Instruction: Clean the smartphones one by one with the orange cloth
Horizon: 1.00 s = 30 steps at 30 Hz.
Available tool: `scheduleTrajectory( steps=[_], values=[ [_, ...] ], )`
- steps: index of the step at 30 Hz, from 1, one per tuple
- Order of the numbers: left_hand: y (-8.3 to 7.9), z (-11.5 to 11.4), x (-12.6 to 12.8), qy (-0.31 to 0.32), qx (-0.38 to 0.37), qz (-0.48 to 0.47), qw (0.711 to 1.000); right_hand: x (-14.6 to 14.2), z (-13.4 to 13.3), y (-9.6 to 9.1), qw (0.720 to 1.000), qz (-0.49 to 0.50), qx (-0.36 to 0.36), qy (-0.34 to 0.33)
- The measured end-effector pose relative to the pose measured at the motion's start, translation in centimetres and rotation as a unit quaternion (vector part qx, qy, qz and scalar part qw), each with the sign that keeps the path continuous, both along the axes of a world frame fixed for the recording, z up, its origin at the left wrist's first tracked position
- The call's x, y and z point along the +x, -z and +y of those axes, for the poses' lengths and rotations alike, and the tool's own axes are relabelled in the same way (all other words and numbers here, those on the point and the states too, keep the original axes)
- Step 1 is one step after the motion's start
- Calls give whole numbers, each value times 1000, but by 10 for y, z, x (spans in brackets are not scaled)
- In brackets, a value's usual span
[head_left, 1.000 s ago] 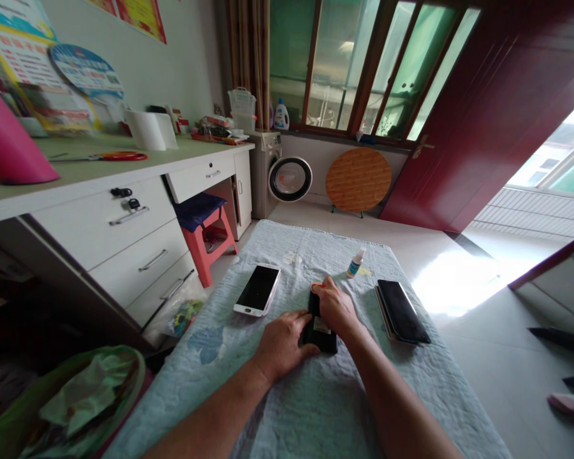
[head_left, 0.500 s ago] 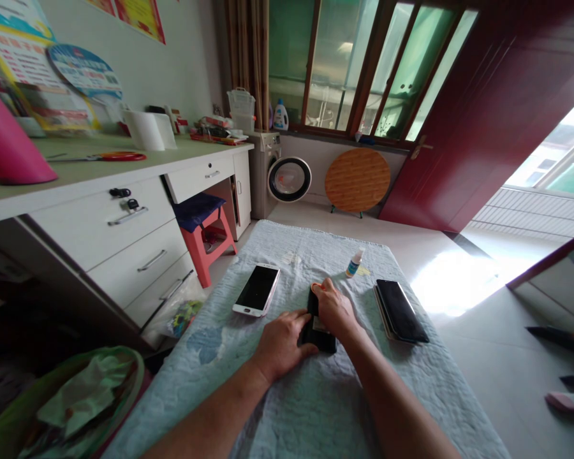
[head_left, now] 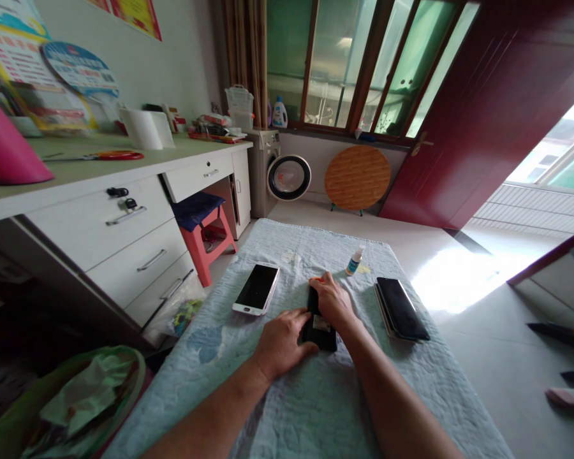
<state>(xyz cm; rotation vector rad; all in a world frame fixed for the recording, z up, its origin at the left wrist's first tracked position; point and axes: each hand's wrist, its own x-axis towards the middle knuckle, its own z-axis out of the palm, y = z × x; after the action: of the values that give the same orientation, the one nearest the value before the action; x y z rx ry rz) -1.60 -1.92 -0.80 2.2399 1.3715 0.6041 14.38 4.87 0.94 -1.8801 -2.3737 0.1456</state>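
Note:
A black phone (head_left: pixel 326 341) with a pale label lies flat on the cloth-covered table, between my two hands. My left hand (head_left: pixel 283 338) grips its near left side, thumb at the lower end and fingers along the edge. My right hand (head_left: pixel 332 301) is closed over the far end, pressing a small orange thing (head_left: pixel 319 279) onto it; most of that is hidden under the fingers. To the left lies a white phone (head_left: pixel 257 289) with a dark screen. Beyond my right hand stands a small spray bottle (head_left: pixel 354 262). At the right, a dark phone (head_left: pixel 402 309) rests on another flat object.
A pale blue quilted cloth (head_left: pixel 310 239) covers the table. At the left are a white desk (head_left: pixel 100 223), a red stool (head_left: pixel 201 255) and a bin (head_left: pixel 136 376) with rubbish. Behind stand a washing machine (head_left: pixel 263 162) with its door open and a round wooden board (head_left: pixel 358 177).
My right hand has shifted slightly toward the phone's far end, and more of the pale label shows. My left hand stays where it was.

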Motion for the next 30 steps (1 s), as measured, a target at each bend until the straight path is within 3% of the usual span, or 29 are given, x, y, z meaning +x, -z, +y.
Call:
scheduleTrajectory(
  steps=[12,30],
  values=[
    [-2,0,0,2,-11,-6,1000,-1,-17,-3,995,58,-24,-78],
    [2,-2,1,-6,10,6,1000,3,2,1,1000,-3,2,11]
  ],
)
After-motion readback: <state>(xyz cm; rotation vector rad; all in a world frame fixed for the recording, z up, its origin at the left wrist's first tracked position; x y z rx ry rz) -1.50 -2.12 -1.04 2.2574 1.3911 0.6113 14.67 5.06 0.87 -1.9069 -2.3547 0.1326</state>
